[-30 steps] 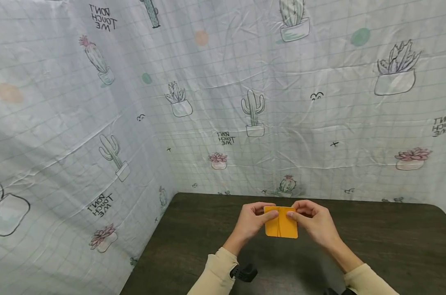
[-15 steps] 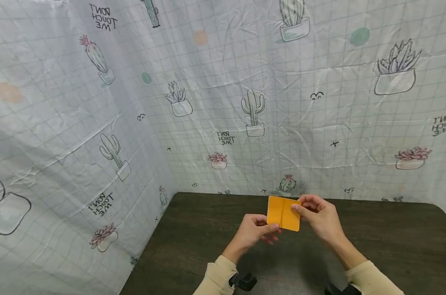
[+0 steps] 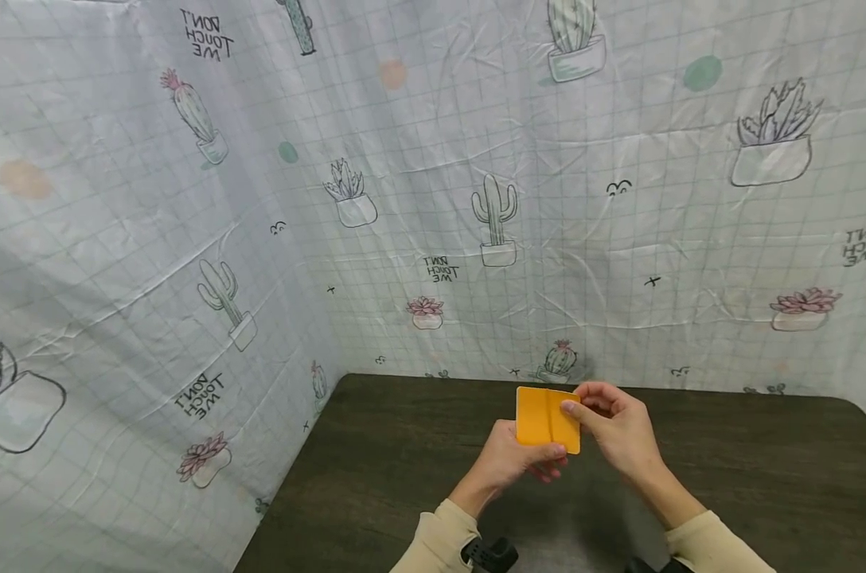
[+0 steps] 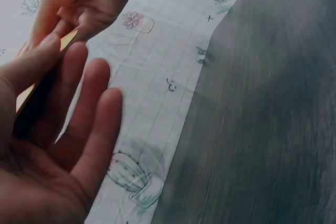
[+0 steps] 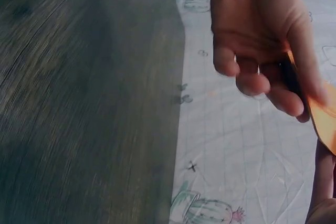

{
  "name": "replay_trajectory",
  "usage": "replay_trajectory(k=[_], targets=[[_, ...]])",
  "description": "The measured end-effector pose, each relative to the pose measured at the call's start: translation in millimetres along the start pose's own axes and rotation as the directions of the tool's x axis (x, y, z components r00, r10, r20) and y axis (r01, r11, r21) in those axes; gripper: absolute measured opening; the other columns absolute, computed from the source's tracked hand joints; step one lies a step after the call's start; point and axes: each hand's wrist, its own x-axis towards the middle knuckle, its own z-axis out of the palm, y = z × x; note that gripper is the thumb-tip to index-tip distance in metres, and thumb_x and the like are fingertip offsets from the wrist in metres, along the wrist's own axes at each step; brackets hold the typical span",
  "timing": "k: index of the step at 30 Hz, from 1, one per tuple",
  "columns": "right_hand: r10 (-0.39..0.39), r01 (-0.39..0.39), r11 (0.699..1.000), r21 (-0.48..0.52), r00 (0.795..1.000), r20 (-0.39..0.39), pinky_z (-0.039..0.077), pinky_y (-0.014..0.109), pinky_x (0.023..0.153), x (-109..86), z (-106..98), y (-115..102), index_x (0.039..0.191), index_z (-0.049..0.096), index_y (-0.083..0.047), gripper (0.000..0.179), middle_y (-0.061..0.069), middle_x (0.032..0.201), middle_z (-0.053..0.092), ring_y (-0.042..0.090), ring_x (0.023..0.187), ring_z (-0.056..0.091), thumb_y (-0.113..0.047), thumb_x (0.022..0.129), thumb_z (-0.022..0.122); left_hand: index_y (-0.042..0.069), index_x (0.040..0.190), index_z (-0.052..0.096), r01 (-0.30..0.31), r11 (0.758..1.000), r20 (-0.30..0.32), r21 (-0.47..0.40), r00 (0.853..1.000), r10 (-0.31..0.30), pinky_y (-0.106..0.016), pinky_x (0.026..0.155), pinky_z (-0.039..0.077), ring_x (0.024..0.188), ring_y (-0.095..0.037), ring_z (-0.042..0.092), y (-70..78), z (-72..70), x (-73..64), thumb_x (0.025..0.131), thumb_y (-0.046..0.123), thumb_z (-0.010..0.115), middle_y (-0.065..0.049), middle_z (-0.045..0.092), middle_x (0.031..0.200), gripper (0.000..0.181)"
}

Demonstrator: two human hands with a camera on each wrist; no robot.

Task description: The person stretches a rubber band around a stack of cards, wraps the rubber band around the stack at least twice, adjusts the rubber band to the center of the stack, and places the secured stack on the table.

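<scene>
Both hands hold up a square orange piece (image 3: 536, 415) above the table, a thin flat thing with a vertical seam down its face and a dark reverse side. Its exact kind does not show. At its lower edge my left hand (image 3: 508, 461) pinches it, thumb in front and fingers behind; the left wrist view shows those left fingers (image 4: 89, 124) fairly straight against the dark side. My right hand (image 3: 615, 426) pinches the upper right corner between thumb and curled fingers. In the right wrist view the orange piece (image 5: 328, 116) is partly cut off by the frame.
Beneath the hands lies a dark wooden table (image 3: 376, 477). A pale grid-patterned curtain (image 3: 419, 199) printed with cacti hangs behind it and along its left side. A black wrist strap (image 3: 492, 555) sits at the left sleeve (image 3: 436, 541).
My left hand has shifted from the orange piece's left side to its lower edge, then rightward along it. The piece rose and tilted, then dropped slightly. My right hand has kept its corner.
</scene>
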Motion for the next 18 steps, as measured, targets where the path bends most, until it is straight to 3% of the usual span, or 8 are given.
replay_trajectory(k=[2,5,9,12,18], targets=[[-0.004,0.004,1.000,-0.013,1.000,0.000,0.060,0.029,0.065,-0.5,-1.8,0.3,0.107,0.063,0.005,0.027,0.008,0.085,0.071,0.014,0.074,0.067,-0.016,0.095,0.073,0.000,0.112,0.071,-0.008,1.000,-0.014,0.019,1.000,0.008,-0.053,0.069,0.060,0.070,-0.018,0.073,2.7,-1.9,1.5,0.095,0.017,0.073,-0.010,0.076,0.091,0.023],[-0.014,0.015,0.999,-0.032,0.999,0.028,0.059,0.028,0.063,-1.1,-3.4,2.9,0.105,0.063,0.004,0.024,0.009,0.085,0.071,0.016,0.073,0.067,-0.016,0.094,0.073,0.002,0.115,0.071,-0.069,0.996,-0.101,0.049,0.992,0.074,-0.050,0.074,0.060,0.080,-0.018,0.073,9.1,-5.4,6.8,0.097,0.021,0.070,-0.007,0.075,0.098,0.026],[-0.035,0.040,0.997,-0.058,0.996,0.085,0.058,0.028,0.062,-1.4,-2.1,8.1,0.104,0.065,0.002,0.023,0.011,0.085,0.071,0.018,0.071,0.066,-0.017,0.094,0.073,-0.001,0.109,0.073,-0.166,0.981,-0.239,0.103,0.953,0.187,-0.035,0.072,0.061,0.080,-0.015,0.071,18.7,-7.3,15.7,0.098,0.023,0.069,-0.008,0.074,0.098,0.027],[-0.040,0.047,0.997,-0.066,0.994,0.098,0.057,0.029,0.062,-1.7,-1.2,9.8,0.103,0.065,0.001,0.022,0.012,0.084,0.071,0.019,0.070,0.065,-0.017,0.094,0.073,-0.003,0.103,0.075,-0.173,0.977,-0.262,0.125,0.944,0.201,-0.030,0.068,0.061,0.073,-0.012,0.069,22.9,-6.9,19.2,0.097,0.019,0.071,-0.006,0.074,0.094,0.024],[-0.031,0.040,0.996,-0.077,0.994,0.107,0.058,0.029,0.063,-1.8,-1.1,10.0,0.103,0.066,0.000,0.022,0.011,0.085,0.071,0.018,0.073,0.067,-0.018,0.094,0.074,-0.003,0.099,0.077,-0.158,0.977,-0.256,0.141,0.948,0.190,-0.029,0.065,0.060,0.070,-0.010,0.068,24.7,-2.4,21.4,0.095,0.015,0.073,-0.004,0.074,0.090,0.020]])
